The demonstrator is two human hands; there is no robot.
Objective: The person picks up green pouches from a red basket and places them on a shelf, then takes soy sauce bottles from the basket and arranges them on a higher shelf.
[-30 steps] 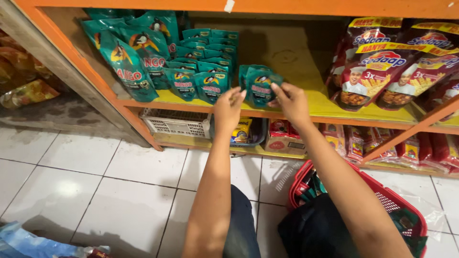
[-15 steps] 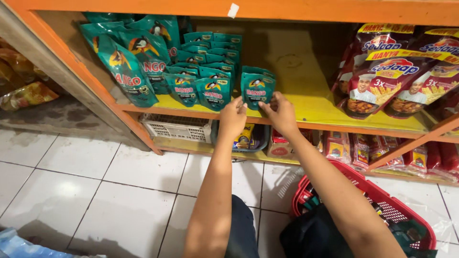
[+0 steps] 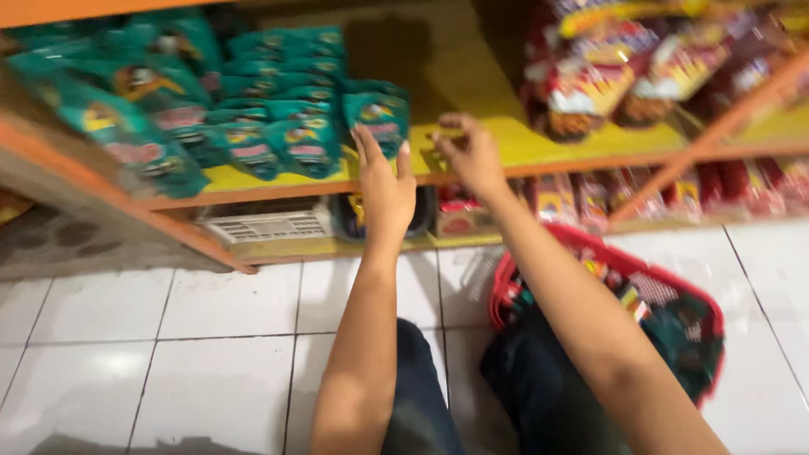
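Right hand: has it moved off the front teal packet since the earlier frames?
Yes. The right hand has drawn rightward off the front teal packet, now over bare yellow shelf.

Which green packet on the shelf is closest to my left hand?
The rightmost green packet, standing apart at the row's end; the left hand is at it.

Left hand (image 3: 385,184) flat against front pouch (image 3: 377,118) on shelf (image 3: 506,143); right hand (image 3: 472,156) just beside, to its right. More pouches (image 3: 244,126) left of hands, larger packets (image 3: 624,80) right. Basket (image 3: 674,295) on floor (image 3: 168,354), below right hand.
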